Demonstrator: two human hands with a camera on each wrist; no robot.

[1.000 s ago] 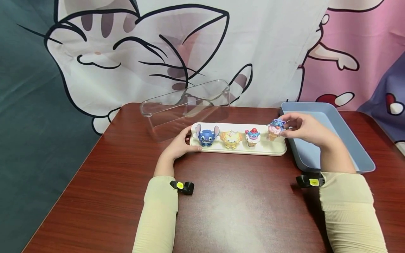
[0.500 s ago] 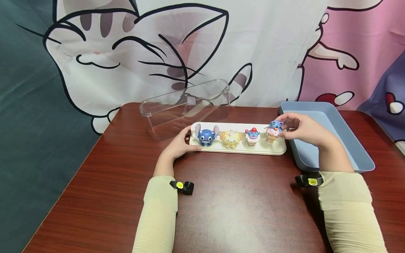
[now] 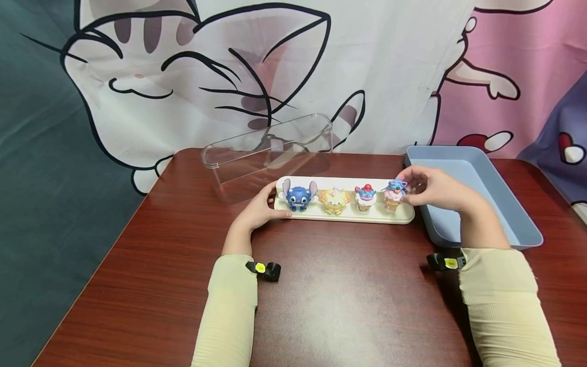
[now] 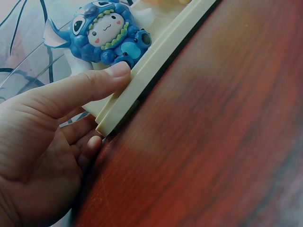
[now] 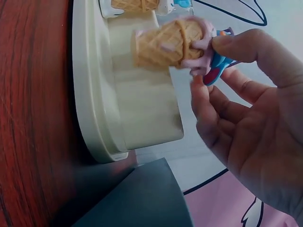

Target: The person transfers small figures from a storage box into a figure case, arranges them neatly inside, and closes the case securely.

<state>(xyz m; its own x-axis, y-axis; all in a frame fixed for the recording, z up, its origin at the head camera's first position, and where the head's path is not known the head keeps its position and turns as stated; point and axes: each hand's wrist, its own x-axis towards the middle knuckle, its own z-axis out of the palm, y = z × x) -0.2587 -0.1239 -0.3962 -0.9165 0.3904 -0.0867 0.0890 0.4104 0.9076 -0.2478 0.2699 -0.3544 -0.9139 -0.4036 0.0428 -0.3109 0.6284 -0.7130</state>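
My right hand (image 3: pixel 442 189) pinches an ice-cream-cone figurine (image 3: pixel 393 198) by its blue top, thumb on one side and fingers on the other. In the right wrist view, its waffle cone (image 5: pixel 163 45) hangs over the right end of the cream display base (image 5: pixel 142 109). My left hand (image 3: pixel 254 213) grips the base's left end, the thumb along the front edge and the other fingers around the end. On the base stand a big-eared blue figurine (image 3: pixel 299 199), a yellow figurine (image 3: pixel 335 202) and another cone figurine (image 3: pixel 365 200) with a red top.
A clear plastic cover (image 3: pixel 270 153) lies tilted behind the base at the left. To the right, partly behind my right hand, is a blue-grey tray (image 3: pixel 495 199). A cat-patterned curtain (image 3: pixel 390 66) hangs behind the brown table (image 3: pixel 339 290).
My right hand has moved slightly left with the cone figurine, lowering it and bringing it closer to upright over the base. My left hand keeps its place.
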